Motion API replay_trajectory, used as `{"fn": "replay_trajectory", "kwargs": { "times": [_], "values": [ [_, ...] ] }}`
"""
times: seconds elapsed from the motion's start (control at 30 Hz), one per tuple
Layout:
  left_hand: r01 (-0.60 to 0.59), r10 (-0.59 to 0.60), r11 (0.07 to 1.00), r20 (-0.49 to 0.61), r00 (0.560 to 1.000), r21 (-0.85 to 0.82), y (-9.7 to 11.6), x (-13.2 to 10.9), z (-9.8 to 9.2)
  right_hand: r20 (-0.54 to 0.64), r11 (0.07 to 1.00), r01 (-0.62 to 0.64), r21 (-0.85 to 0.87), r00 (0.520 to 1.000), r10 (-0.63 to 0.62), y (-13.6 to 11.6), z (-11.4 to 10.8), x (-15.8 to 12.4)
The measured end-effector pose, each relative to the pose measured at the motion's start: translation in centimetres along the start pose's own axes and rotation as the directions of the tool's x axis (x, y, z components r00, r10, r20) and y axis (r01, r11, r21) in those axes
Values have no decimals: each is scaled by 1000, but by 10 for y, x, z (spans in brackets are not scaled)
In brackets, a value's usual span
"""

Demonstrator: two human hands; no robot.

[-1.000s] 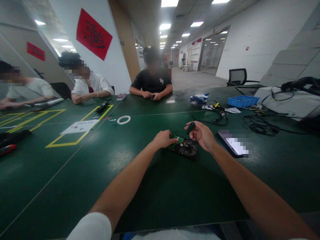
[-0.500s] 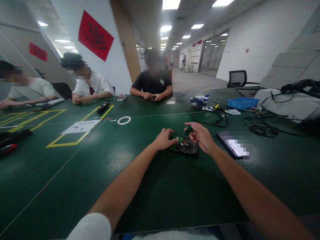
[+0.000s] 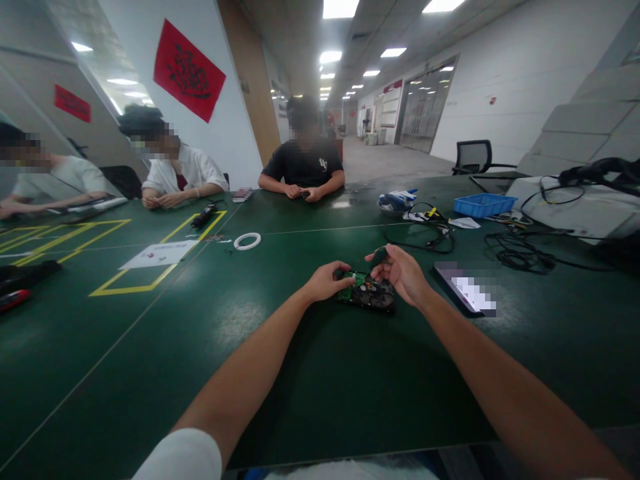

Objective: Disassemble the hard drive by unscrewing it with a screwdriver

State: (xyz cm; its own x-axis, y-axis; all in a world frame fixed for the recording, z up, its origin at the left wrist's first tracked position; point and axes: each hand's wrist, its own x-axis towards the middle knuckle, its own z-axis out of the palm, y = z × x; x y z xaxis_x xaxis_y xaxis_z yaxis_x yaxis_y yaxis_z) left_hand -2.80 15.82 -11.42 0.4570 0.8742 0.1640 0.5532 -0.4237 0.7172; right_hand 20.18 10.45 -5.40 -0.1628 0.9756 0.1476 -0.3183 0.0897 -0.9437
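Note:
A hard drive (image 3: 367, 299) lies on the green table with its green circuit board (image 3: 359, 280) facing up. My left hand (image 3: 327, 281) grips its left end, thumb over the board and fingers along the far side. In my right hand (image 3: 401, 273) is a small screwdriver (image 3: 380, 255) with a dark green handle, tilted above the drive. Its tip points down at the board, though whether it touches cannot be made out.
Right of the drive lies a phone (image 3: 465, 288). Farther back are black cables (image 3: 525, 257), a blue tray (image 3: 485, 205) and a bundle in blue and white wrapping (image 3: 397, 201). A white ring (image 3: 247, 241) and a paper sheet (image 3: 159, 254) lie left. Several people sit across the table.
My right hand has tilted the screwdriver and brought its lower end nearer the board. The fingers of my left hand have come down lower against the drive.

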Motion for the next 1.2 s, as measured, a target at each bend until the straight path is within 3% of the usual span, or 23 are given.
{"fn": "replay_trajectory", "kwargs": {
  "times": [0.4,0.8,1.2],
  "values": [
    [36,-37,996,-11,999,-76,1,-2,0,-23,993,15,-120,1000,-18,1,-6,2],
    [154,-147,953,44,988,-261,-9,3,3,6,1000,2,-11,1000,-2,2,-4,1],
    [87,-82,965,32,996,-247,-11,1,3,-35,985,70,-156,996,-76,1,-5,2]
  ]
}}
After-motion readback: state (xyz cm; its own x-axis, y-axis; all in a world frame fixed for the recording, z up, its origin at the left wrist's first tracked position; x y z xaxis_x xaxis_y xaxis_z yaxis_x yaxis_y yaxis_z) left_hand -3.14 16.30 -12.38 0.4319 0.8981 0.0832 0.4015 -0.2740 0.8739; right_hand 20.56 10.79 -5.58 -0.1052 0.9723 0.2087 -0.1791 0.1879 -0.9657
